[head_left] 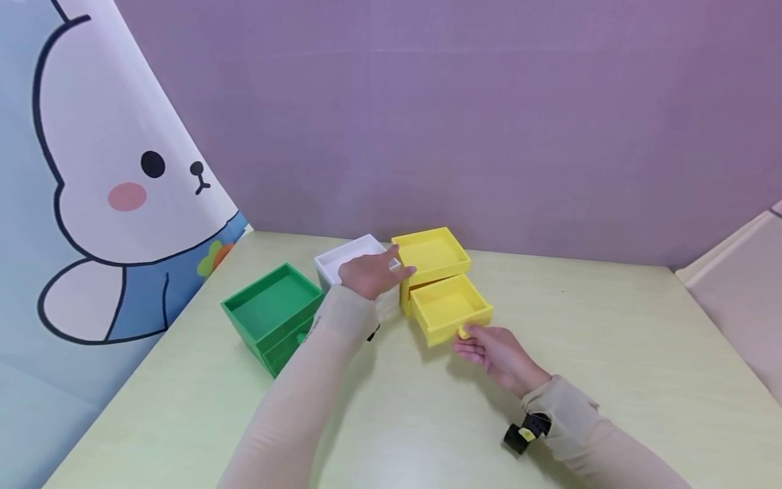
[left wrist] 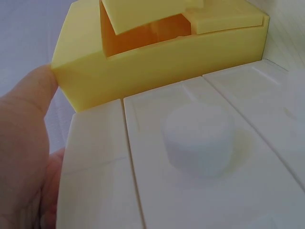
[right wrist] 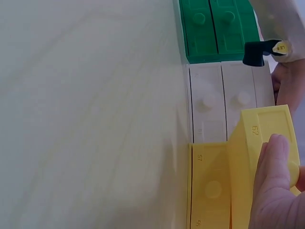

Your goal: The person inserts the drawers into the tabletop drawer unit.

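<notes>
A small yellow drawer cabinet (head_left: 434, 252) stands at the back of the table with its upper drawer (head_left: 451, 303) pulled far out toward the front right. No contents show inside that drawer. My right hand (head_left: 496, 354) pinches the drawer's round knob (head_left: 463, 333) between thumb and fingers. In the left wrist view, the lower yellow drawer (left wrist: 228, 16) sits in its slot. Reaching over a white drawer cabinet (head_left: 336, 261), my left hand (head_left: 369, 274) touches the yellow cabinet's left side with extended fingers; its thumb (left wrist: 35, 88) meets a yellow corner.
A green drawer cabinet (head_left: 271, 305) stands at the left, beside the white one; its knobs (right wrist: 198, 18) face the front. The white cabinet's knob (left wrist: 200, 138) sticks out from a shut drawer. Behind the table (head_left: 611, 326) hangs a purple cloth (head_left: 489, 122).
</notes>
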Demonstrator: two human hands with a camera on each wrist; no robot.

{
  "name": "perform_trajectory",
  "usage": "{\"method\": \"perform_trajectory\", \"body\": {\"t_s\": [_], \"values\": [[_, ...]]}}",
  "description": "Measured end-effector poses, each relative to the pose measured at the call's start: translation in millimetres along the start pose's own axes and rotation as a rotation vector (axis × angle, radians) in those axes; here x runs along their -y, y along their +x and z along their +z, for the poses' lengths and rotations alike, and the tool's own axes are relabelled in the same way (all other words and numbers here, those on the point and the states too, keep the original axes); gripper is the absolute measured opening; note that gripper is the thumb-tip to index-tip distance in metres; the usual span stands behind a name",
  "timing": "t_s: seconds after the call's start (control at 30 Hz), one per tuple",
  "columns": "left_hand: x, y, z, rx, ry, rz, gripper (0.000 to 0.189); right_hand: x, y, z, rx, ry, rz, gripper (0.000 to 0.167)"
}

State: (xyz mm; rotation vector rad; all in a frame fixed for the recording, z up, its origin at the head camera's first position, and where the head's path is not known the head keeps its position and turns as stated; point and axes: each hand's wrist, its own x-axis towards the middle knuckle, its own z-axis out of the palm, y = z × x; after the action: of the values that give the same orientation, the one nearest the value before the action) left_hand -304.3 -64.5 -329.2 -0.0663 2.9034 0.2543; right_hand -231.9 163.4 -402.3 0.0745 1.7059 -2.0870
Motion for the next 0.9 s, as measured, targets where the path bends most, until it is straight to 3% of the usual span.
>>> {"method": "perform_trajectory", "body": {"t_s": [0.9], "values": [[0.9,-1.3,-0.1,-0.006,-0.010,0.008,0.070,2.5,3.1,7.6,-0.033,-0.005,-0.029,0.017]]}}
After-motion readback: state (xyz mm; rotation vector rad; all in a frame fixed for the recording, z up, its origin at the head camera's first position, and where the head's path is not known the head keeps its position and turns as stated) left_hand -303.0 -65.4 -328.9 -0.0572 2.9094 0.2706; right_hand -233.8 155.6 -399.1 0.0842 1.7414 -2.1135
